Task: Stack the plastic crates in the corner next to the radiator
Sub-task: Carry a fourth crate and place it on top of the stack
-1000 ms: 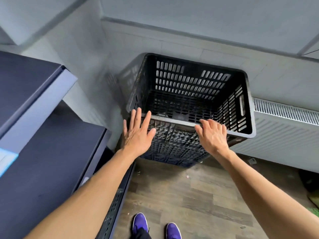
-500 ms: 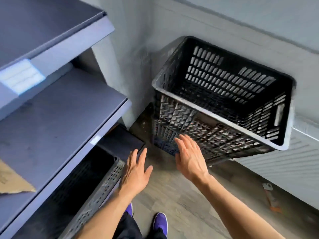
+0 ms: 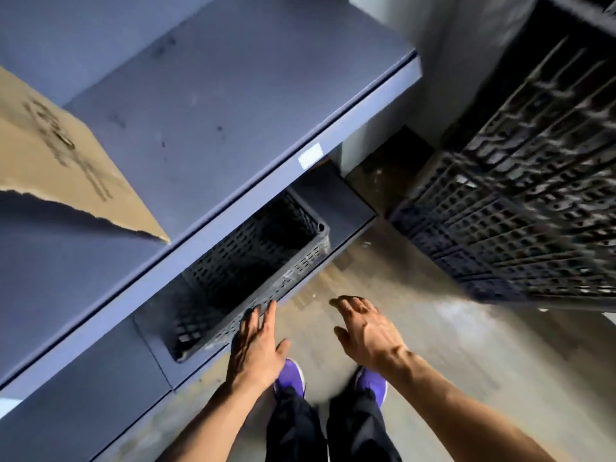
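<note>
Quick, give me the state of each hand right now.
Left hand: open, empty, fingertips at the dark grey perforated plastic crate on the bottom shelf.
Right hand: open, empty, touching nothing.

Single head-worn wide-angle view, looking steeply down past both bare forearms toward purple shoes (image 3: 289, 378) on floor. Tilted, close to grey-blue metal shelf (image 3: 206, 105) at left; blurred black plastic crate stack (image 3: 533, 195) at right edge.

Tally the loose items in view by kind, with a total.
Crates on the low shelf: 1
Crate stack in the corner: 1, crate count unclear from blur
Cardboard pieces on the upper shelf: 1
Purple shoes: 2
Total: 5
</note>
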`<act>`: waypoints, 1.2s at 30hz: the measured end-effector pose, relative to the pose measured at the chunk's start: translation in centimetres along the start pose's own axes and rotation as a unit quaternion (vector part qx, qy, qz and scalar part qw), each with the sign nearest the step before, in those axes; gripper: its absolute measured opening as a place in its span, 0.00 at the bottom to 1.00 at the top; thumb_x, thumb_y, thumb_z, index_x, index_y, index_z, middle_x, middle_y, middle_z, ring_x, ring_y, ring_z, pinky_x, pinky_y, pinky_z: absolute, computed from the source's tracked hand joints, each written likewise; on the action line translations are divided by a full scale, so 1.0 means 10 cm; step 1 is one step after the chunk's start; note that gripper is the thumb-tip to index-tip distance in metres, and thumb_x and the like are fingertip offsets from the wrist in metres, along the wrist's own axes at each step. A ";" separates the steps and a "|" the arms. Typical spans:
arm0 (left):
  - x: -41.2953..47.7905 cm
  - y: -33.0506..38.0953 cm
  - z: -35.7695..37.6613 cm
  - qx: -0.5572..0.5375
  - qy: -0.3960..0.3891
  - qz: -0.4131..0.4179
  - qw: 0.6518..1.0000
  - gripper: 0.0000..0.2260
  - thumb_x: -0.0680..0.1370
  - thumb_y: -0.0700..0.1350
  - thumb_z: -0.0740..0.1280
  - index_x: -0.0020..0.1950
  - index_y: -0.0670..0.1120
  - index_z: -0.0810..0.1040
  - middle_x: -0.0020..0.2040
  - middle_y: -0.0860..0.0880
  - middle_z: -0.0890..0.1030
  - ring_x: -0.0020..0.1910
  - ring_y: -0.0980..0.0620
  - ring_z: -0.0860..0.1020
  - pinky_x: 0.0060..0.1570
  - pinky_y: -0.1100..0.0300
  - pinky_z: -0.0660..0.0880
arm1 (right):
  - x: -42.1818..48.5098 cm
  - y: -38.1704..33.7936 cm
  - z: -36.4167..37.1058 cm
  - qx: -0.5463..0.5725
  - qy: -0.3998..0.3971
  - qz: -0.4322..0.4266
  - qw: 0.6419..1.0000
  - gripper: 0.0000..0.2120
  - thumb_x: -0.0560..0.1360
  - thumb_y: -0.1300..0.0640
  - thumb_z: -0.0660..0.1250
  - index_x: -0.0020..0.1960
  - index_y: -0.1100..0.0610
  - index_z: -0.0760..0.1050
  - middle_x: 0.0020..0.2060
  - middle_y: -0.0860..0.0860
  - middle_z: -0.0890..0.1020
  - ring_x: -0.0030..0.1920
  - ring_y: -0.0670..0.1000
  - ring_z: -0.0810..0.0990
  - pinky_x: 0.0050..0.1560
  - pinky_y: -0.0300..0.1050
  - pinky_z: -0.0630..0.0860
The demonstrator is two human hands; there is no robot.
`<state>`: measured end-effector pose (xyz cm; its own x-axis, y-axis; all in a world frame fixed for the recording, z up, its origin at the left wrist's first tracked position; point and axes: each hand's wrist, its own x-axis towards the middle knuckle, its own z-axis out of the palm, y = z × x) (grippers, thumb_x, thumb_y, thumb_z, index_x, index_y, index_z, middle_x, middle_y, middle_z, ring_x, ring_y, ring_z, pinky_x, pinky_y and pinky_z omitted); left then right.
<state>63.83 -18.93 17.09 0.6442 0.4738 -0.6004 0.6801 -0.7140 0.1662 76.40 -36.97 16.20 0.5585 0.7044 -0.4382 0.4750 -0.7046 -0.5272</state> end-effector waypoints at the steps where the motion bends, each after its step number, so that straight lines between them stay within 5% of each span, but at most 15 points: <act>1: 0.07 -0.10 0.05 -0.012 0.003 -0.016 1.000 0.37 0.78 0.55 0.65 0.80 0.52 0.47 0.78 0.46 0.56 0.76 0.46 0.56 0.73 0.52 0.60 | 0.09 -0.03 0.09 -0.004 -0.008 -0.010 1.000 0.27 0.75 0.51 0.63 0.73 0.53 0.66 0.69 0.52 0.72 0.70 0.55 0.68 0.69 0.50 0.67; 9: 0.70 -0.86 0.47 -0.039 0.032 -0.097 0.994 0.39 0.76 0.54 0.68 0.80 0.51 0.51 0.76 0.44 0.62 0.74 0.43 0.62 0.71 0.49 0.63 | 0.97 -0.30 0.61 -0.046 -0.001 -0.092 0.995 0.31 0.75 0.51 0.66 0.76 0.54 0.62 0.73 0.54 0.67 0.73 0.56 0.64 0.72 0.52 0.63; 17: 1.25 -1.19 0.46 0.015 -0.002 -0.082 0.996 0.22 0.82 0.54 0.59 0.75 0.52 0.66 0.71 0.47 0.73 0.68 0.44 0.71 0.61 0.56 0.69 | 1.62 -0.53 0.77 -0.243 -0.005 -0.131 0.961 0.32 0.75 0.52 0.61 0.78 0.51 0.59 0.74 0.53 0.65 0.76 0.56 0.58 0.77 0.56 0.44; 23: 0.92 -1.16 0.37 0.024 -0.010 -0.086 0.996 0.20 0.81 0.52 0.61 0.74 0.57 0.67 0.65 0.44 0.78 0.63 0.42 0.75 0.60 0.54 0.72 | 1.51 -0.74 0.69 -0.275 -0.011 -0.108 0.955 0.25 0.77 0.55 0.57 0.74 0.50 0.66 0.71 0.54 0.67 0.69 0.57 0.63 0.76 0.60 0.47; 28: 0.37 -1.17 0.05 -0.007 -0.024 -0.068 0.997 0.17 0.80 0.53 0.63 0.69 0.58 0.72 0.60 0.45 0.81 0.60 0.43 0.78 0.56 0.54 0.75 | 1.27 -0.90 0.40 -0.284 -0.061 -0.128 0.948 0.19 0.78 0.53 0.60 0.68 0.52 0.73 0.71 0.55 0.67 0.70 0.57 0.61 0.69 0.52 0.60; 32: -0.07 -1.07 -0.26 -0.002 -0.055 -0.052 0.997 0.20 0.80 0.55 0.63 0.71 0.55 0.71 0.63 0.45 0.79 0.62 0.44 0.77 0.56 0.56 0.74 | 1.04 -0.98 0.20 -0.259 -0.114 -0.106 0.953 0.15 0.80 0.51 0.59 0.63 0.57 0.74 0.66 0.56 0.75 0.67 0.56 0.70 0.68 0.48 0.64; 36: -0.47 -0.74 -0.59 0.015 -0.082 -0.021 0.996 0.22 0.81 0.54 0.62 0.75 0.54 0.66 0.68 0.44 0.76 0.65 0.46 0.75 0.63 0.56 0.71 | 0.58 -0.85 -0.01 -0.160 -0.154 -0.121 0.968 0.19 0.83 0.53 0.57 0.60 0.70 0.70 0.57 0.68 0.75 0.52 0.63 0.77 0.50 0.43 0.74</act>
<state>57.83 -12.79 23.28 0.5482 0.4153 -0.7260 0.6931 -0.7113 0.1165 75.64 -26.89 18.27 0.1998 0.8093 -0.5523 0.7805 -0.4722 -0.4096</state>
